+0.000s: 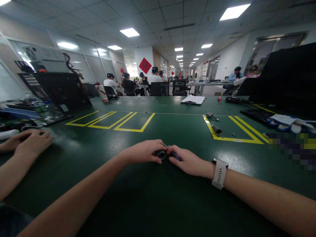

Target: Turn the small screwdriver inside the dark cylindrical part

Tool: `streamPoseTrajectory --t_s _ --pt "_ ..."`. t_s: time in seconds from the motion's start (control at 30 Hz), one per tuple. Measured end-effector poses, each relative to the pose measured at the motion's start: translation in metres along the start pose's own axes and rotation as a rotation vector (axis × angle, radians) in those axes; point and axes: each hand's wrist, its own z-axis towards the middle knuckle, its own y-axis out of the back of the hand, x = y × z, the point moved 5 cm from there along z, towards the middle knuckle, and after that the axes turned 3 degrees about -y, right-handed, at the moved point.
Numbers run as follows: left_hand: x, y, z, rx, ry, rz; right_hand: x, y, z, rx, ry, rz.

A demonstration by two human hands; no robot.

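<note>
Over the middle of the green table (113, 204), my left hand (145, 151) is closed round a dark, hollow cylindrical metal part (161, 154), its round opening facing me. My right hand (187, 160) grips a small screwdriver (177, 156) with a dark purple handle. The thin shaft points up and left, and its tip reaches the upper side of the part by my left fingers. Whether the tip touches the part is hidden by the fingers. A watch with a pale strap is on my right wrist.
Inside the right yellow-taped box lie another hollow metal part (217, 130) and small pieces; a shafted metal part (211, 116) is at its upper edge. A clipboard (194, 99) lies farther back, gloves (291, 122) at right. Another person's hands (32, 141) rest at left.
</note>
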Motion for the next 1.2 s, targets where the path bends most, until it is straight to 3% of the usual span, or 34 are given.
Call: streamPoseTrajectory --t_s 0.13,0.27,0.5,0.63,0.8,0.97,1.07,1.2 --pt "0.006 0.009 -0.003 -0.025 0.015 -0.108 0.012 0.001 -0.014 0.130 0.121 -0.156" --pt "0.018 0.021 -0.006 -0.191 0.106 -0.349 0.018 0.006 -0.032 0.172 0.246 -0.236" --pt "0.024 -0.001 0.006 -0.374 0.213 -0.947 0.017 0.013 -0.056 0.155 0.278 -0.262" --pt "0.018 -0.014 0.014 -0.487 0.256 -1.182 0.012 0.024 -0.058 -0.010 0.217 -0.095" --pt "0.009 -0.018 0.015 -0.638 0.350 -1.455 -0.011 0.046 -0.057 -0.283 0.013 0.395" --pt "0.004 -0.023 0.018 -0.679 0.350 -1.524 -0.039 0.058 -0.057 -0.546 -0.117 0.735" --pt "0.000 -0.033 0.021 -0.653 0.348 -1.464 -0.044 0.058 -0.056 -0.595 -0.188 0.821" --pt "-0.004 -0.042 0.025 -0.613 0.311 -1.358 -0.040 0.056 -0.055 -0.551 -0.222 0.809"
